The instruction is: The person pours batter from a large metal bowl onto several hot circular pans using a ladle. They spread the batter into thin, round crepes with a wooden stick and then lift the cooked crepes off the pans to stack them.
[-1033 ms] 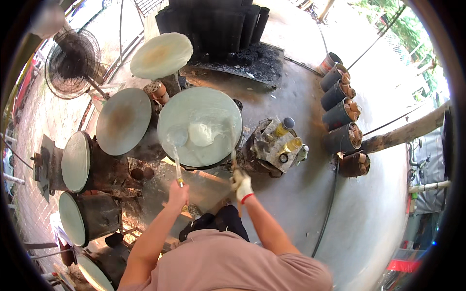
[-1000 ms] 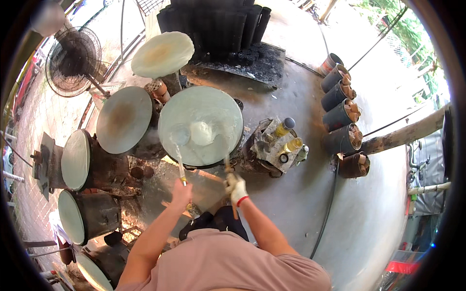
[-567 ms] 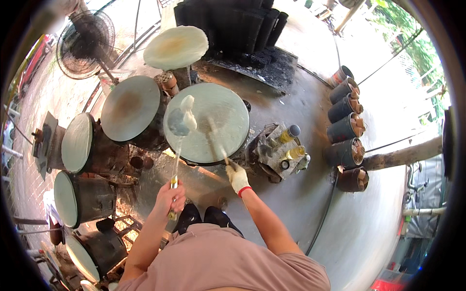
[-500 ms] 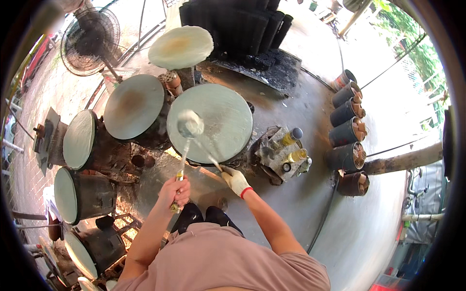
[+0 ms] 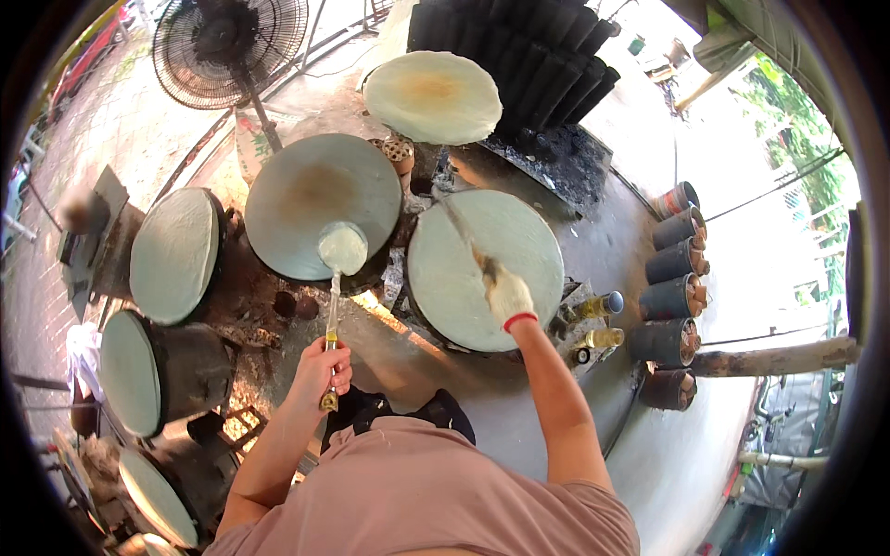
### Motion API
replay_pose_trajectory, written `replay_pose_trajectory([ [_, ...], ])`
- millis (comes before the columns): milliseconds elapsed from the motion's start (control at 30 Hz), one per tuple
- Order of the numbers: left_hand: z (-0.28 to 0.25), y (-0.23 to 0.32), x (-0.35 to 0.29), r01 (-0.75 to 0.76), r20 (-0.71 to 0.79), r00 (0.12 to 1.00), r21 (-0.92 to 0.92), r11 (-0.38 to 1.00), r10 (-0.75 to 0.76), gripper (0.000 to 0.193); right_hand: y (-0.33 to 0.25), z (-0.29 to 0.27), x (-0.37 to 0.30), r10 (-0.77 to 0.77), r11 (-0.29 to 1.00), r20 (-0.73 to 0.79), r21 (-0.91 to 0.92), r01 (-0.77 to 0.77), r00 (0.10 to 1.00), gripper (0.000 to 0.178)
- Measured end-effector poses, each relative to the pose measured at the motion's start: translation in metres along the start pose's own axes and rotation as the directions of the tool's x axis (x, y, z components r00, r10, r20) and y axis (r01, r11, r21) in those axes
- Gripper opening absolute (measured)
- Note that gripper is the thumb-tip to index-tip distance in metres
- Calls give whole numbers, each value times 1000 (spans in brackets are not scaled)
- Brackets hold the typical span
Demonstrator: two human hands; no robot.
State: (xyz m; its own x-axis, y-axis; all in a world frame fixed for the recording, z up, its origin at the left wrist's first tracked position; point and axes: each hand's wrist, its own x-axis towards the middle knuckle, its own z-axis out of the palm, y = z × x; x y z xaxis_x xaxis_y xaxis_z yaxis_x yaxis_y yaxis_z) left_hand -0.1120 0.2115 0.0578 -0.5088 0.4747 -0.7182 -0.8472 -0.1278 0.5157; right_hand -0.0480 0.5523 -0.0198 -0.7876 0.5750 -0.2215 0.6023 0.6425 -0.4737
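My bare left hand [image 5: 322, 375] is wrapped round the yellow handle of a ladle. Its round bowl [image 5: 343, 248], full of pale batter, is over the near right part of a grey round griddle [image 5: 306, 176] with a brown patch in the middle. To the right lies another round griddle [image 5: 482, 306], covered with a pale green-white layer. Above that layer my right hand [image 5: 508, 296], in a white glove with a red cuff, grips a long, thin spatula [image 5: 456, 221]. The spatula reaches to the griddle's far left edge; whether its blade touches the layer I cannot tell.
Another coated griddle [image 5: 434, 93] stands beyond, and several more line the left, among them one [image 5: 174, 255] on a dark stove. Bottles [image 5: 601, 304] sit on a small stand at the right. Buckets [image 5: 669, 296], a fan [image 5: 227, 46] and stacked black cylinders [image 5: 519, 65] stand farther out.
The ladle has gone from above the right-hand coated griddle to the brown-patched griddle on the left. My right hand has reached forward over the coated griddle with the spatula. The view has shifted.
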Motion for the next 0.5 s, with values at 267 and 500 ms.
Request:
replay_pose_trajectory([
  [267,-73,142,39,75,70,994,56,996,-79,16,-94,29,-20,153,960,123,-255,-118,981,33],
  [500,-96,197,63,89,141,984,163,983,-113,17,-126,67,-69,537,500,234,685,-530,810,29],
])
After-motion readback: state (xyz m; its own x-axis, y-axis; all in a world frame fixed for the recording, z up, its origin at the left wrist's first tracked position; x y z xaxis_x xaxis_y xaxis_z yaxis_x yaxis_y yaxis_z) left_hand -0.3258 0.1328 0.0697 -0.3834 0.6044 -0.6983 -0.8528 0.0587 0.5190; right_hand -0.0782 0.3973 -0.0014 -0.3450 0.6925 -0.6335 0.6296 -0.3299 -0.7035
